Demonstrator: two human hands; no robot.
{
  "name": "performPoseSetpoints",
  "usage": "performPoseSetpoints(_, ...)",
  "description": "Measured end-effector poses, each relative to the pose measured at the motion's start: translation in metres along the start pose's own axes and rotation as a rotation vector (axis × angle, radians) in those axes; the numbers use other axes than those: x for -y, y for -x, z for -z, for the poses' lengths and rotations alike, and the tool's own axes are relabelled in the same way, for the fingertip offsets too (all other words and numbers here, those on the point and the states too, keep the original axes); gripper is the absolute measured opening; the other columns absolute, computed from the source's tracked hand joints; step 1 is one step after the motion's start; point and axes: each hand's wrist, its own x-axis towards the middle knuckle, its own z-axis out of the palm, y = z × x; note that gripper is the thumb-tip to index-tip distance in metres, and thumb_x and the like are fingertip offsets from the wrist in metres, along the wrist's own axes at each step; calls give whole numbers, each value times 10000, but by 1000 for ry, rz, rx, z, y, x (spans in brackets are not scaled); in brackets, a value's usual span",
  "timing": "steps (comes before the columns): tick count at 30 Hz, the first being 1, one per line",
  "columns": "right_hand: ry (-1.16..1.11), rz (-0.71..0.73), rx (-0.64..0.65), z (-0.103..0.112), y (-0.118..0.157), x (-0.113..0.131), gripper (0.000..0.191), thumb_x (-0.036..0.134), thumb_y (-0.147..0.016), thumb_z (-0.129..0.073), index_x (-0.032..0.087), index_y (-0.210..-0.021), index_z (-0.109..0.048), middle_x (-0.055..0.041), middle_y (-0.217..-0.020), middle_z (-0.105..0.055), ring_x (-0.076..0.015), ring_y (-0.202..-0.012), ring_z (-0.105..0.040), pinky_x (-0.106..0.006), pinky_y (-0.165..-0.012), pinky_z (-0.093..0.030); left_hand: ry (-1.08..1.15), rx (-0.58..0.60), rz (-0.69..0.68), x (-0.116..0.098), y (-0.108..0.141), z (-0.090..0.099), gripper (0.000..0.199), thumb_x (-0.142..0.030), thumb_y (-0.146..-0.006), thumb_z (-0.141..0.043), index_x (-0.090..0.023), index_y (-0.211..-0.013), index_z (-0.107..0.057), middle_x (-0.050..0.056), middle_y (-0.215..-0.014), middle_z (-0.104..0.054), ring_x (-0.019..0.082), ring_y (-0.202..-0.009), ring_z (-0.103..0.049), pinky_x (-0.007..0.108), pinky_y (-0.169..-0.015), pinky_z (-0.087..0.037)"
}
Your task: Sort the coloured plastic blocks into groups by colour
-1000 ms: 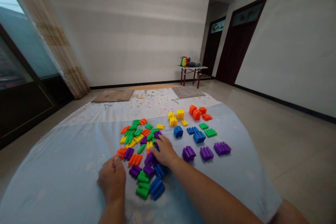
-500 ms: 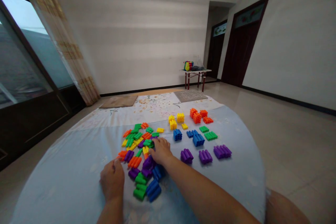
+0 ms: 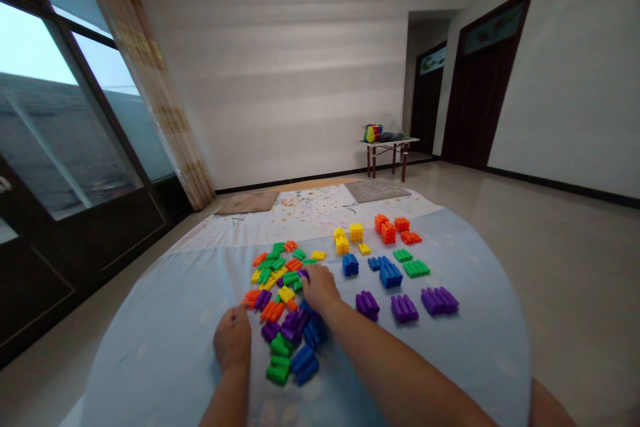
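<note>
Colourful plastic building blocks, shaped like joined tubes, lie in a loose pile on the pale blue tablecloth (image 3: 165,320). At the pile's right edge, my right hand (image 3: 321,288) has its fingers closed at a purple block (image 3: 303,273), beside green blocks (image 3: 291,278). My left hand (image 3: 233,337) rests on the cloth at the pile's left side, fingers curled, next to an orange block (image 3: 251,297); what it holds, if anything, is hidden. Nearer me are larger purple blocks (image 3: 295,325), blue blocks (image 3: 305,363) and green blocks (image 3: 278,369).
Right of the pile, blocks sit grouped by colour: yellow (image 3: 341,242), orange (image 3: 387,231), blue (image 3: 390,272), green (image 3: 416,269) and purple (image 3: 439,301). Two mats (image 3: 247,203) lie at the table's far end. A small table (image 3: 389,143) with a colourful bag stands by the wall.
The view has tilted up and swung slightly left. My right hand's fingers have shifted slightly at the pile, and a purple block shows more clearly at them. My left hand stays beside the pile.
</note>
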Motion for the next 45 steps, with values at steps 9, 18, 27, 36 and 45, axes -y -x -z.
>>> performPoseSetpoints(9,-219,289,361,44,47,-25,275,341,-899,-483,170,-916,-697,-29,-822,-700,-153,-752,-623,-230,-632,-420,126,69,111,-9,0,1,435,-399,-762,-348,-153,-865,-693,114,-871,-702,245,-881,-610,335,-753,-448)
performPoseSetpoints(18,-223,284,37,29,50,-14,388,325,-881,-527,126,-1206,-593,-133,-1158,-627,-212,-1101,-547,-321,-977,-389,191,111,108,-7,-2,12,415,-392,-752,-377,-159,-855,-705,86,-858,-713,226,-879,-627,319,-778,-469)
performPoseSetpoints(27,-94,392,350,43,83,-26,665,206,-710,-597,215,-1360,-456,-128,-1413,-437,-294,-1286,-377,-469,-1033,-291,91,114,57,-12,9,10,432,-385,-776,-357,-148,-900,-696,120,-889,-705,241,-867,-610,330,-743,-449)
performPoseSetpoints(36,-104,393,270,38,81,-33,572,183,-750,-618,233,-1306,-493,-95,-1258,-582,-262,-1158,-497,-442,-973,-346,-30,146,1,-19,13,13,389,-425,-777,-384,-165,-781,-674,111,-790,-687,218,-734,-580,296,-628,-411)
performPoseSetpoints(45,-142,395,106,130,67,-64,522,186,-740,-693,209,-1243,-555,-92,-1213,-606,-233,-1151,-529,-411,-1007,-374,-57,159,21,-16,12,10,394,-441,-794,-380,-179,-806,-673,114,-830,-682,212,-747,-567,285,-626,-394)
